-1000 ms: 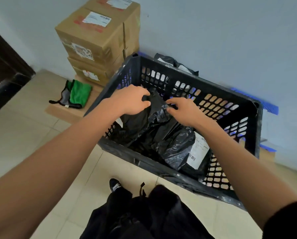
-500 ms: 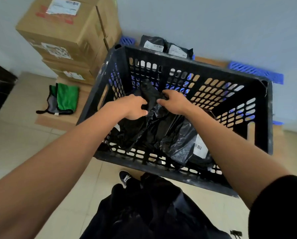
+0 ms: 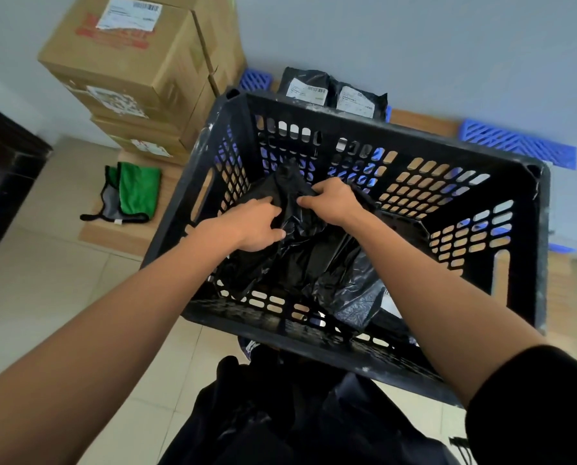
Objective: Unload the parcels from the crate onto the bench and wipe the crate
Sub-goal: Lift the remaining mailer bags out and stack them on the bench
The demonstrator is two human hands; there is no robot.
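Both hands stay put: left hand (image 3: 253,226) and right hand (image 3: 330,201) grip the black parcel bag (image 3: 300,250) at 12 o'clock in the crate (image 3: 397,142).

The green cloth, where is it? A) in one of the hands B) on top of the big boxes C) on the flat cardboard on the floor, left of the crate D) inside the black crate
C: the green cloth lies on flat cardboard left of the black crate, below the stacked boxes.

Both bare arms reach forward; left hand (image 3: 252,226) and right hand (image 3: 330,201) close together, fingers curled, gripping.
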